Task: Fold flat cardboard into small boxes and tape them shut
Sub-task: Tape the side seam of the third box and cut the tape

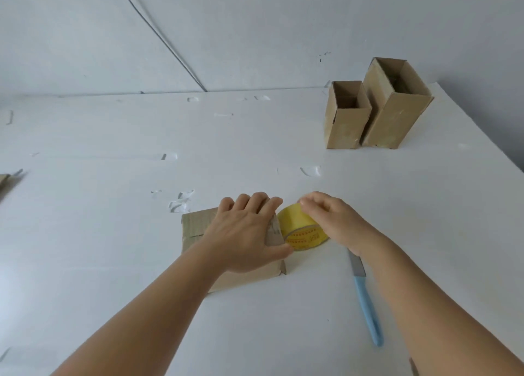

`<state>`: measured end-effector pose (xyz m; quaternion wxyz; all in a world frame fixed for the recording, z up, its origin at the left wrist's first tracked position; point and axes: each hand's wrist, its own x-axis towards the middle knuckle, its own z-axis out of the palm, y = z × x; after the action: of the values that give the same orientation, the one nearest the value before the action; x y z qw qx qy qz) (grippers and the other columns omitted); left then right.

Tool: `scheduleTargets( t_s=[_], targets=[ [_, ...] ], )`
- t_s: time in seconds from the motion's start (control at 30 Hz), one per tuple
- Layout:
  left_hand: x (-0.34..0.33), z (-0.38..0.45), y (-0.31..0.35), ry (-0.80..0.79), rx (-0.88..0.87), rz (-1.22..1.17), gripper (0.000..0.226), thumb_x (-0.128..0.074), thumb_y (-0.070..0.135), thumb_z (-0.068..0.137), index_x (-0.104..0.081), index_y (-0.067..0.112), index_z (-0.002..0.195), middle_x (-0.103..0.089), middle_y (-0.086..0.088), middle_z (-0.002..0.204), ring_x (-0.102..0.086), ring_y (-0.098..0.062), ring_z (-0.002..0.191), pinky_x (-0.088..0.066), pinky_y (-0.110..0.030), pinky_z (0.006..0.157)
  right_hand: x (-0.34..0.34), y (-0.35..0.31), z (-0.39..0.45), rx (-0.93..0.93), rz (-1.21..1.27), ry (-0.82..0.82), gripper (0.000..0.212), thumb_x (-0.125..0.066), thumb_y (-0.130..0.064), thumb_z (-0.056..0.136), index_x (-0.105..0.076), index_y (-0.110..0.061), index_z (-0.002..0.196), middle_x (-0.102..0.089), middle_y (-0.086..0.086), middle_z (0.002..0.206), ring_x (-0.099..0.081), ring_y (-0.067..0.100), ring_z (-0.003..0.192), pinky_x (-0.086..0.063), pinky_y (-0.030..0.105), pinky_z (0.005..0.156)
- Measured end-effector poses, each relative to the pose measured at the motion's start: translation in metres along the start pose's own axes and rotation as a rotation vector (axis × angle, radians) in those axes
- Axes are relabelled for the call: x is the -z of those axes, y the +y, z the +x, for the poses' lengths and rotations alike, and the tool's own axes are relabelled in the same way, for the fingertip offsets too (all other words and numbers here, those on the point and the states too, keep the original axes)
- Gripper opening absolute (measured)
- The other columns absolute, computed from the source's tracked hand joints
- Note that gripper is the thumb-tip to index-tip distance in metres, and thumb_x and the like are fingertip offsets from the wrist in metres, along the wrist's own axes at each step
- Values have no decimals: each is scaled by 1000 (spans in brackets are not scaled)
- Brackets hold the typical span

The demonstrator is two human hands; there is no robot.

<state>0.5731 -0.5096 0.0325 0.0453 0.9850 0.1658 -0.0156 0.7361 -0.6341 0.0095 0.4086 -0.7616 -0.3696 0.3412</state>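
Left hand flat on top of the folded cardboard box, fingers straight and spread, pressing the flaps down. Box lying on the white table, near the front middle, directly in front of the person. Right hand on the yellow tape roll, fingers curled over its top and pinching at the outer layer, probably searching for the loose tape end. Roll standing on its edge, just beside the right end of the box, touching it or almost so; cannot tell which. Knife with a light blue handle lying on the table, partly under the right forearm, blade toward the wrist. Two open boxes standing upright far to the right rear, side by side, not yet closed on top.

Possible problems from here:
- Flaps springing open, if the pressure of the left hand becomes less while the tape is pulled.
- Tape end tearing narrow or sticking back on the roll, if picked only with a fingernail.
- Box sliding on the smooth table, if the tape is pulled sideways with force.
- Forearm touching the blade, because of the knife so close below it.
- Tape placed crooked, missing the seam.
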Motion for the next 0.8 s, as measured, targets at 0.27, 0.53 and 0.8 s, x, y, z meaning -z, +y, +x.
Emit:
scheduleTargets(
  t_s=[0.27,0.53,0.8],
  targets=[
    [-4,-1,-2,14,3,-37,89,-17,82,66,-18,37,143,-30,14,136,-32,-13,122,-24,-32,102,-10,13,0,52,430,157,18,-61,-29,91,-70,-29,76,-62,-7,76,-57,10,75,-45,28,73],
    [-4,-1,-1,-28,2,-44,91,-17,84,63,-19,37,141,-31,13,135,-33,-13,120,-21,-31,101,6,20,7,-3,-316,151,14,-59,-40,89,-70,-31,89,-63,-6,99,-56,14,95,-47,32,85],
    [21,20,6,-142,145,-218,38,-37,56,91,-46,33,120,-43,9,120,-39,-16,117,-23,-32,95,15,11,-3,116,-392,261,29,-41,-30,98,-68,-21,90,-61,-2,86,-53,17,86,-43,32,74]
  ],
)
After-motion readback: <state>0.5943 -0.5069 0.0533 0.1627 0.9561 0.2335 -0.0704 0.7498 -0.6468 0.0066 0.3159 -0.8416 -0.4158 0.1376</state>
